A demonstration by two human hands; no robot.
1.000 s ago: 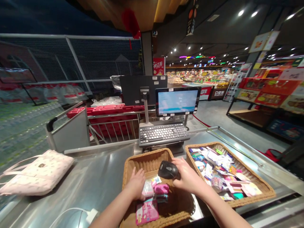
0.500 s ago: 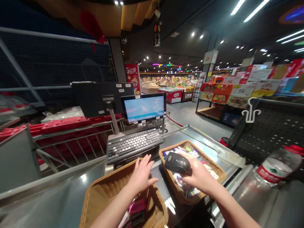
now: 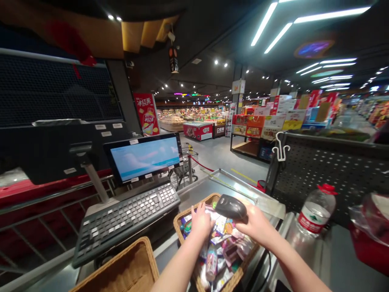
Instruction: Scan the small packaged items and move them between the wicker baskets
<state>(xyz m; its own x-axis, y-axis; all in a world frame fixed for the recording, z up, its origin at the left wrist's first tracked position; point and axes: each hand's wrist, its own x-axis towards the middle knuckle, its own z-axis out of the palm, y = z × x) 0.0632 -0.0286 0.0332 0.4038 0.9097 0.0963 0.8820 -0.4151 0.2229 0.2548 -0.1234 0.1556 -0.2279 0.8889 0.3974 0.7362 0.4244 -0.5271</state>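
Note:
My right hand is wrapped round a black handheld barcode scanner, held above the right wicker basket. That basket is filled with small colourful packets and a small pinkish bottle. Over the basket's left part, my left hand reaches down among the packets, its fingers apart. Its fingertips seem to touch the packets, but I see nothing gripped. To the lower left stands a second wicker basket, partly cut off by the frame's edge.
Left of the baskets are a black keyboard and a lit monitor. A big clear bottle with a red cap stands on the right, before a black perforated panel. A red container is at the far right.
My left hand has moved from above the left basket into the right basket. The scanner stays in my right hand over the packets. The view has turned to the right.

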